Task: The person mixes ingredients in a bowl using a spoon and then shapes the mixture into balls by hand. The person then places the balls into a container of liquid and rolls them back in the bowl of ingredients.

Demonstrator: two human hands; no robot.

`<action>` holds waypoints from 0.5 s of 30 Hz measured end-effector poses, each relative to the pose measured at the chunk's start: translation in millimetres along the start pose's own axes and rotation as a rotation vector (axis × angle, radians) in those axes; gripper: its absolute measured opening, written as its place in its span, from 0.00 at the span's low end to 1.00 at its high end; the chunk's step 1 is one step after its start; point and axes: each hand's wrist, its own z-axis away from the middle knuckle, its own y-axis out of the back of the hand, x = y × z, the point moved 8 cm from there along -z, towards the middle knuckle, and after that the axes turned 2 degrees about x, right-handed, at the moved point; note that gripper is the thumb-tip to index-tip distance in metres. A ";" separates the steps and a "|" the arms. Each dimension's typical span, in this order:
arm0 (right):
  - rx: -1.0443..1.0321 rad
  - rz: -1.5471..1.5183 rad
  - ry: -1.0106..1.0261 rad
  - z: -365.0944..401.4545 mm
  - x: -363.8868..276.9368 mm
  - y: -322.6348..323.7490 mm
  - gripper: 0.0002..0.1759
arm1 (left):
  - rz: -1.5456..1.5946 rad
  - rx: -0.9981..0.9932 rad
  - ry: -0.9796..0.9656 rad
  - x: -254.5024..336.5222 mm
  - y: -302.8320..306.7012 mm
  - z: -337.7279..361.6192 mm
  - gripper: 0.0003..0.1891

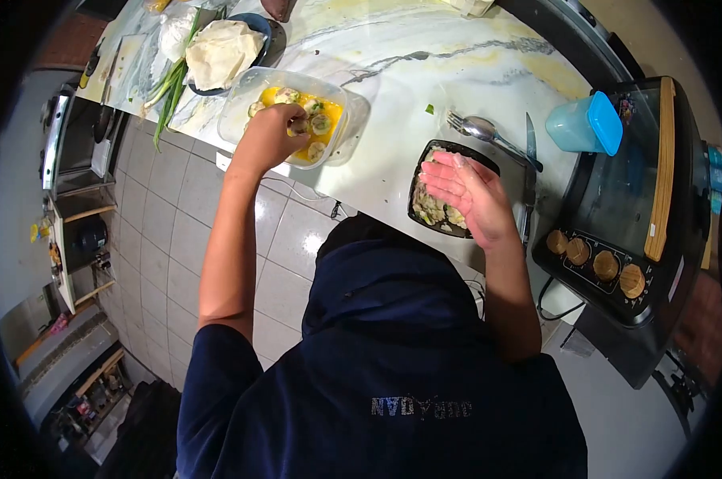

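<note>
My left hand (276, 137) reaches over a clear plastic tub (244, 90), fingers curled down and closed near the round pieces in it. Whatever is between the fingertips is hidden. Yellow liquid like beaten egg (334, 113) lies in the tub, with several round, pale dumpling-like pieces (316, 150) in it. Above a black tray (415, 177) on the right, my right hand (474, 195) is open, palm showing and fingers stretched out. A pale, lumpy mixture with green bits (430, 206) fills part of the tray, partly covered by this hand.
A fork (459, 123), a spoon (481, 128) and a knife (531, 137) lie behind the tray. At right stand a blue-lidded container (576, 126) and a black oven (608, 207). Thin wrappers (224, 54) on a dark plate and green onions (169, 96) sit at far left.
</note>
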 end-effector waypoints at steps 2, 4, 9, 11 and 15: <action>0.025 0.004 0.000 1.2 -1.5 4.8 0.24 | -0.139 -0.091 -0.020 -5.6 -9.7 -5.3 0.19; 0.029 0.004 0.019 1.7 -2.9 11.3 0.24 | -0.130 -0.098 -0.037 -7.6 -13.1 -7.8 0.19; 0.045 -0.011 0.052 5.7 -4.2 23.2 0.23 | -0.158 -0.119 -0.042 -7.7 -19.6 -8.0 0.18; 0.054 -0.009 0.057 7.0 -5.1 26.3 0.23 | -0.141 -0.160 -0.008 -8.6 -20.5 -8.5 0.18; 0.039 -0.028 0.082 10.1 -8.7 31.4 0.22 | -0.124 -0.133 -0.004 -1.2 -4.9 -2.8 0.17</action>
